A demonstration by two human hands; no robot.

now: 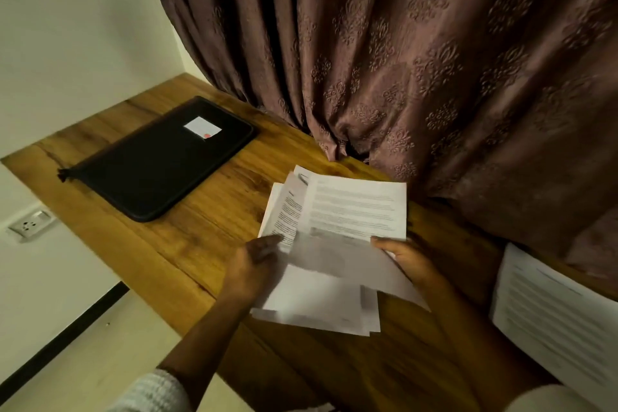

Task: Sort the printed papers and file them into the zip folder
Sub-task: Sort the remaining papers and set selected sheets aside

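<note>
Dim warm light; motion blur throughout (edges bowed by wide-angle lens).

We count one black zip folder (160, 160) bearing one white label (202, 127). We count two hands: one left hand (254, 264) and one right hand (406, 259). Of the fanned printed papers (354, 207) we make out at least four sheets; blur hides the exact number. We count one separate printed page (555, 311), one wall socket (31, 224), one curtain (434, 60) and one wooden table (200, 227).
</note>
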